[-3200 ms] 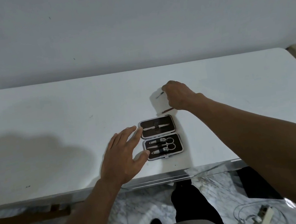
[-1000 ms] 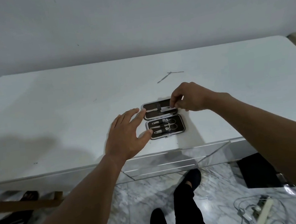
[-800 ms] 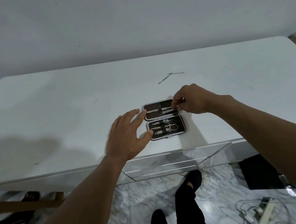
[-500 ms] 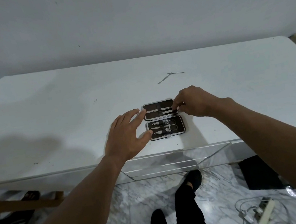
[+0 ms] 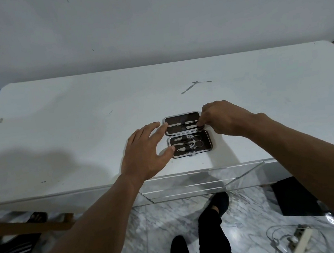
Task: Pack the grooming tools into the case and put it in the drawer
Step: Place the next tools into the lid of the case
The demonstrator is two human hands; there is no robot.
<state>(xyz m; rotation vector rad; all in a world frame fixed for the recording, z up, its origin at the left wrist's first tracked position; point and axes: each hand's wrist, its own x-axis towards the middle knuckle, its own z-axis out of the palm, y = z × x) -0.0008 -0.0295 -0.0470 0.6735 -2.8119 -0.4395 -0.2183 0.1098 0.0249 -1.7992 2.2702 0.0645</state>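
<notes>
Below both forearms, nearest the wearer: marble floor (image 5: 153,223), two black shoes (image 5: 220,203) on dark-trousered legs. A white power strip (image 5: 302,240) with its cable lies under the right forearm, and a black mat (image 5: 294,198) is just beyond it.

Under the wrists: a clear acrylic drawer (image 5: 200,180), set beneath the front edge of the white table (image 5: 77,127).

Left hand (image 5: 143,150): palm down on the table, fingers straight and spread, gripping nothing. The index fingertip touches the left end of the case's far half; the thumb tip touches the left end of its near half.

Grooming case (image 5: 207,145): lies open and flat on the table between the two hands, near the front edge, dark lining up, its two halves one behind the other. The near half holds scissors (image 5: 182,144) and a nail clipper (image 5: 191,147) under a strap, handles toward the right hand.

Right hand (image 5: 222,117): knuckles up, fingers curled down, wrist raised off the table. The fingertips close on the right end of a slim metal tool (image 5: 189,126), which lies lengthwise in the far half under its strap.

Beyond the right hand, well apart from the case: two thin loose tools on the bare tabletop, one slanted (image 5: 186,89), one lying crosswise (image 5: 203,82), their ends meeting.

Farthest: a plain grey wall (image 5: 148,22) behind the table.
</notes>
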